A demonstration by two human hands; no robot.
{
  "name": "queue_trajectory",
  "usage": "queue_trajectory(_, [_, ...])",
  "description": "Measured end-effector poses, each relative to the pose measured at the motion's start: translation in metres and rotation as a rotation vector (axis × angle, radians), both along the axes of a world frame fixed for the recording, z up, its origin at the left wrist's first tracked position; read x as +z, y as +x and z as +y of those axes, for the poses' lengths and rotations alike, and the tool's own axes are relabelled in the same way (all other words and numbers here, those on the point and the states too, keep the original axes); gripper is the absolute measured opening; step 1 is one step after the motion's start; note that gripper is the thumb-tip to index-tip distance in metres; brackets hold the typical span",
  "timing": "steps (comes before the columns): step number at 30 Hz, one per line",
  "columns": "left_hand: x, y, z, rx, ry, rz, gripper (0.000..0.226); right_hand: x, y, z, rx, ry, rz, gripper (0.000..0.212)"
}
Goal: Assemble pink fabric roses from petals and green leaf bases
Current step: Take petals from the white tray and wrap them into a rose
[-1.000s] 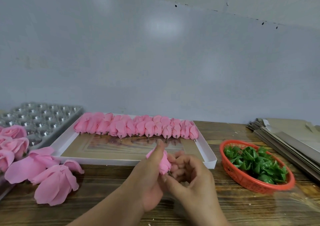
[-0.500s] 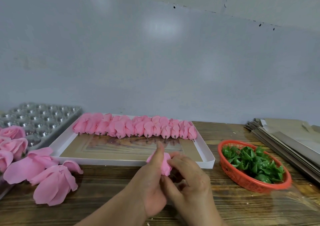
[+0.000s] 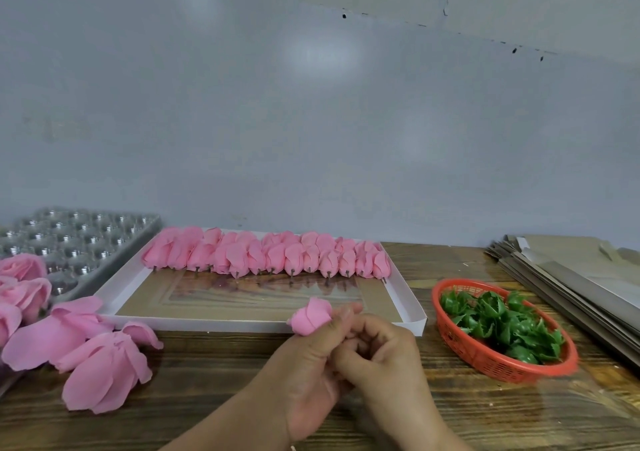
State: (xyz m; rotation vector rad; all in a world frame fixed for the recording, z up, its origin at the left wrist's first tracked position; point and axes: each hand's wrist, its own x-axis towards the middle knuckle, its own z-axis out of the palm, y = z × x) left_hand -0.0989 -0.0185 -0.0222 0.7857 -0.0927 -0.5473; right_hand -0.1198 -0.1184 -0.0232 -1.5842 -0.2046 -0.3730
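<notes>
A: While both hands are meeting low centre, the left hand (image 3: 308, 374) is pinching a pink rosebud (image 3: 310, 316) at its fingertips, just in front of the white tray (image 3: 414, 312). What is sitting around it?

B: The right hand (image 3: 381, 357) is curling against the left one below the bud; whether it is gripping the bud or its stem is hidden, cannot tell. One red basket (image 3: 485, 364) of green leaf bases (image 3: 498, 322) is lying to the right, apart from the hands.

A: Counts?

B: The row of buds (image 3: 266, 255) is lining the tray's far side, overlapping, too packed to count. Two loose open petal clusters (image 3: 100, 367) are lying on the wooden table (image 3: 207, 374) at left. Finished roses (image 3: 24, 284) are getting cut off by the left edge, at least three showing.

A: Anything else?

B: One silver cup tray (image 3: 79, 239) is sitting behind the roses, partly covered by them. Grey card sheets (image 3: 571, 277) are stacking at far right, cropped.
</notes>
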Motion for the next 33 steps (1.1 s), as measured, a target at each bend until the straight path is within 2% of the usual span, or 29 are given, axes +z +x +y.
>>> queue_trajectory(8, [0.006,-0.002,0.002,0.042,0.009,0.033,0.030,0.007,-0.003,0.006,0.056,0.204,0.158,0.009])
queue_trajectory(14, [0.012,0.000,0.010,0.000,0.005,0.039,0.025,0.009,-0.003,0.002,0.126,0.224,0.253,0.009])
queue_trajectory(16, [0.011,0.001,0.009,-0.005,0.025,0.039,0.023,0.007,-0.002,0.000,0.156,0.209,0.291,0.016])
queue_trajectory(20, [0.009,0.005,0.011,0.035,0.020,0.054,0.021,0.025,-0.001,-0.024,0.240,-0.029,0.292,0.010])
queue_trajectory(23, [0.007,0.009,0.013,0.069,0.079,0.085,0.018,0.043,0.008,-0.064,-0.093,-0.346,0.209,0.005])
queue_trajectory(26, [0.007,0.008,0.013,0.062,0.108,0.080,0.018,0.055,0.014,-0.104,-0.418,-0.469,0.211,0.014])
queue_trajectory(29, [0.008,0.006,0.012,0.074,0.129,0.095,0.019,0.064,0.023,-0.140,-0.547,-0.756,0.321,0.012])
queue_trajectory(33, [0.010,0.004,0.011,0.092,0.177,0.106,0.025,0.071,0.040,-0.155,-0.373,-1.152,0.641,0.008])
